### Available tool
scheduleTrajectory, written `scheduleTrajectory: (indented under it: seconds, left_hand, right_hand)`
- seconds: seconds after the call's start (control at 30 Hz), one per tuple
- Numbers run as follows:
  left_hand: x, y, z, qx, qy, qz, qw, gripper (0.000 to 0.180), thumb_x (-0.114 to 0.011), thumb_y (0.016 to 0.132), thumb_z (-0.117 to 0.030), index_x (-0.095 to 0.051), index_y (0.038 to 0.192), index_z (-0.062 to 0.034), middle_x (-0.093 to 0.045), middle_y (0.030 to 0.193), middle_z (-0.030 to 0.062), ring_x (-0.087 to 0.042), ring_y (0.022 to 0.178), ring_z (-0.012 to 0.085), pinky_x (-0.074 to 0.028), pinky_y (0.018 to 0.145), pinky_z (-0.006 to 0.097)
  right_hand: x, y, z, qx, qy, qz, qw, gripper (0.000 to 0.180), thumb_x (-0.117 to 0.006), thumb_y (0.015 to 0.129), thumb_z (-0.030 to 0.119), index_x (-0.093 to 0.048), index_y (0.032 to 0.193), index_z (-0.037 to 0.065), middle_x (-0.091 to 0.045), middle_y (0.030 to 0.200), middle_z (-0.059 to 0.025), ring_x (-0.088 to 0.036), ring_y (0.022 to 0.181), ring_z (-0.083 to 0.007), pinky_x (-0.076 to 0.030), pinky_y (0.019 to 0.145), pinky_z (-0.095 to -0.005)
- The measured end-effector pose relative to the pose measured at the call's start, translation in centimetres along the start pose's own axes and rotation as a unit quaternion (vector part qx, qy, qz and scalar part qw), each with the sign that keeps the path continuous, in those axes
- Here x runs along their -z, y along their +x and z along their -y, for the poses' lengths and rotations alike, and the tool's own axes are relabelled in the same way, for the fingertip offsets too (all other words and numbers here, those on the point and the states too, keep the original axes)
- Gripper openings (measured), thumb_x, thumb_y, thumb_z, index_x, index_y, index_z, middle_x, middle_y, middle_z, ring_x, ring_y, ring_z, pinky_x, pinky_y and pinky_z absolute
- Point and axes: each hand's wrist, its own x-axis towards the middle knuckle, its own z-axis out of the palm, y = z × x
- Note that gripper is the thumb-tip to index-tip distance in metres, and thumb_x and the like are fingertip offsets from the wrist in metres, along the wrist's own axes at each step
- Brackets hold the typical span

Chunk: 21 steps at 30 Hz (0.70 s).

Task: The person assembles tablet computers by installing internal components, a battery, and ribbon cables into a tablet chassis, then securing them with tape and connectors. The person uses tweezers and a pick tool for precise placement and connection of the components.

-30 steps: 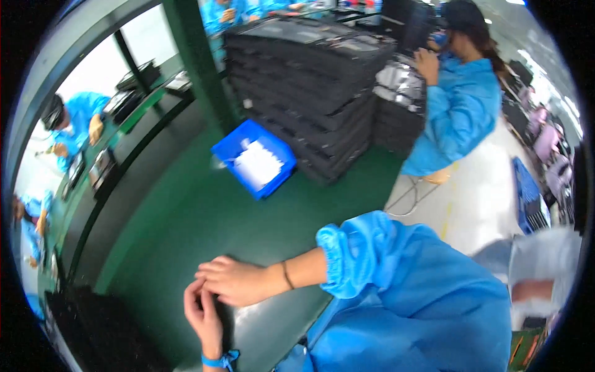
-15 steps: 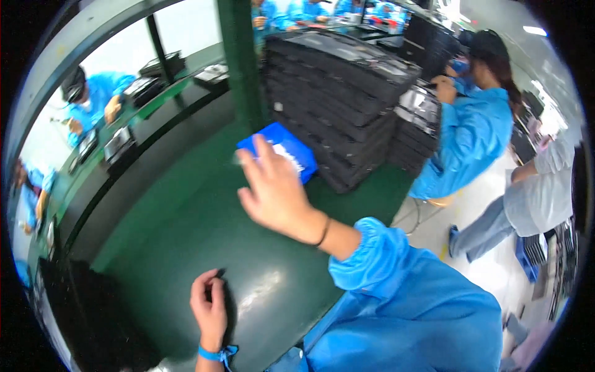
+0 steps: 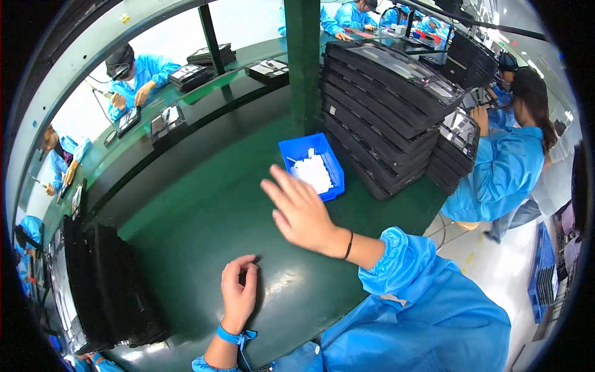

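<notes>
Bin [image 3: 312, 166] just beyond right hand [image 3: 302, 211]

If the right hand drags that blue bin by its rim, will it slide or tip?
The blue bin looks low and wide, so it would probably slide across the smooth green table rather than tip. The small white pieces lie loose inside, so it is likely light, and they may shift or spill if jerked.

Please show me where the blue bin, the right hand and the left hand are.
blue bin [image 3: 290, 153]: head view, on its bare left wall.
right hand [image 3: 302, 211]: head view, on the back of the hand.
left hand [image 3: 238, 296]: head view, on the back of the hand.
</notes>
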Motion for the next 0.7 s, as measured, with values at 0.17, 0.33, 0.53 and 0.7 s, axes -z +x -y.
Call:
scheduleTrajectory:
  seconds: [0.17, 0.33, 0.53, 0.7]
  left_hand:
    - [0.1, 0.2, 0.0, -0.058, 0.023, -0.001, 0.998, 0.014, -0.062, 0.085, -0.005, -0.066, 0.098, -0.005, -0.062, 0.084, 0.0087, -0.057, 0.078, 0.0242, -0.044, 0.077, 0.035]
    - [0.6, 0.1, -0.7, -0.062, 0.052, -0.003, 0.997, 0.013, -0.062, 0.085, -0.005, -0.067, 0.096, -0.0052, -0.062, 0.083, 0.0091, -0.057, 0.079, 0.0247, -0.044, 0.077, 0.035]
    - [1.5, 0.1, -0.1, -0.067, 0.059, 0.015, 0.996, 0.013, -0.061, 0.086, -0.006, -0.067, 0.097, -0.0059, -0.062, 0.085, 0.0087, -0.057, 0.082, 0.0259, -0.043, 0.08, 0.036]
    - [1.7, 0.1, 0.0, -0.067, 0.056, 0.017, 0.996, 0.012, -0.06, 0.086, -0.007, -0.067, 0.096, -0.006, -0.062, 0.085, 0.0088, -0.057, 0.083, 0.0262, -0.042, 0.08, 0.036]
  right_hand:
    - [-0.9, -0.8, 3.3, 0.148, 0.12, 0.039, 0.981, 0.052, -0.063, 0.078, 0.014, -0.052, 0.128, 0.005, -0.041, 0.142, -0.0199, -0.041, 0.13, -0.0385, -0.034, 0.105, -0.0487]
    - [-0.4, 0.8, -1.5, -0.082, -0.035, -0.007, 0.996, 0.085, -0.069, 0.078, 0.021, -0.021, 0.142, -0.009, -0.029, 0.143, -0.034, -0.037, 0.128, -0.0471, -0.033, 0.105, -0.0483]
    - [-3.9, -1.5, 1.7, -0.044, 0.112, 0.079, 0.99, 0.082, -0.062, 0.082, 0.009, -0.012, 0.144, -0.01, -0.055, 0.116, -0.0329, -0.061, 0.092, -0.0434, -0.049, 0.076, -0.0484]
    - [-3.8, -2.4, 4.6, 0.035, 0.106, 0.088, 0.99, 0.081, -0.065, 0.082, 0.013, -0.018, 0.146, -0.006, -0.055, 0.12, -0.027, -0.061, 0.097, -0.0385, -0.048, 0.082, -0.045]
